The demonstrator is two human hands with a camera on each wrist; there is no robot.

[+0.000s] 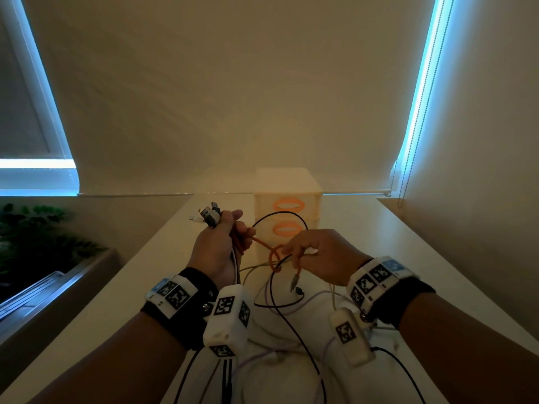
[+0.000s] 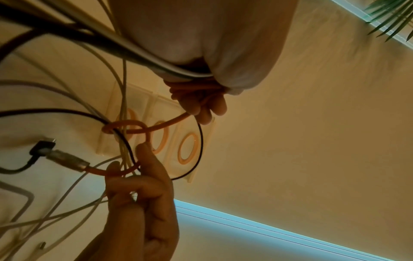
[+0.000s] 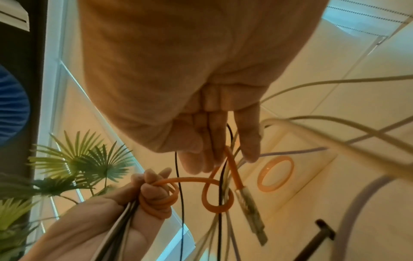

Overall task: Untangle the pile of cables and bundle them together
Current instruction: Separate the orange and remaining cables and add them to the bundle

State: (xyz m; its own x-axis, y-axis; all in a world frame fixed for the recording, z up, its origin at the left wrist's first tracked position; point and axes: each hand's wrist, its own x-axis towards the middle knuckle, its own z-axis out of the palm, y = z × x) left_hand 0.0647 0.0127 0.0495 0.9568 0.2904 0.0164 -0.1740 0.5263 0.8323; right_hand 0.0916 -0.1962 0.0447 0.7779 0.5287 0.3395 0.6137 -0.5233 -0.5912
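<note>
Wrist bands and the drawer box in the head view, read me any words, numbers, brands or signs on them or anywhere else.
No readable words, numbers or brand names in any view.
Left wrist band: black-and-white square code markers only, no letters.
Right wrist band: the same kind of markers, plus a blue patch too blurred to read.
Drawer box: plain orange oval handles, no print.
Cable plugs in the left hand: too small to tell.

a small cream drawer unit (image 1: 287, 182) with orange oval handles (image 1: 289, 206) stands at the far end of the white table (image 1: 408, 243). behind it hangs a drawn beige roller blind (image 1: 233, 97), its bead chain (image 1: 420, 112) at the right. green palm-like plants (image 3: 85, 159) sit left.
</note>
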